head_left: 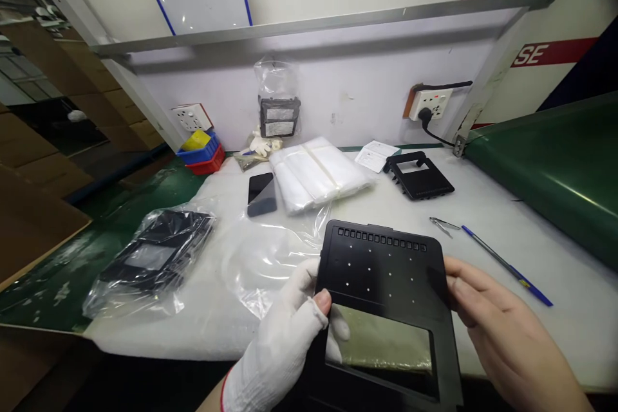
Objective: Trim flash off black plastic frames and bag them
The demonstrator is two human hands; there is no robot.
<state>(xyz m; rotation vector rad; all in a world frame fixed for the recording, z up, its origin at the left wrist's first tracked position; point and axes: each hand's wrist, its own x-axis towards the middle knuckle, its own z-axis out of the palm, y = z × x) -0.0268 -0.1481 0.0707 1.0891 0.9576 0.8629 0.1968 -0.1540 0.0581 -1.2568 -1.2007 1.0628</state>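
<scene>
A black plastic panel point(386, 277) with a row of slots along its top edge and a greenish window in its lower half is held up over the table's near edge. My left hand point(284, 341), in a white glove with the thumb tip bare, grips its left edge. My right hand point(502, 328), bare, holds its right edge. Both hands are shut on the panel.
A clear bag of black parts point(149, 257) lies at left, a loose clear bag point(270, 251) at centre. Behind are a phone point(261, 193), a stack of white bags point(316, 172), another black panel point(418, 175), tweezers point(444, 224), a blue pen point(506, 265), red and blue bins point(203, 151). A green conveyor point(550, 167) runs at right.
</scene>
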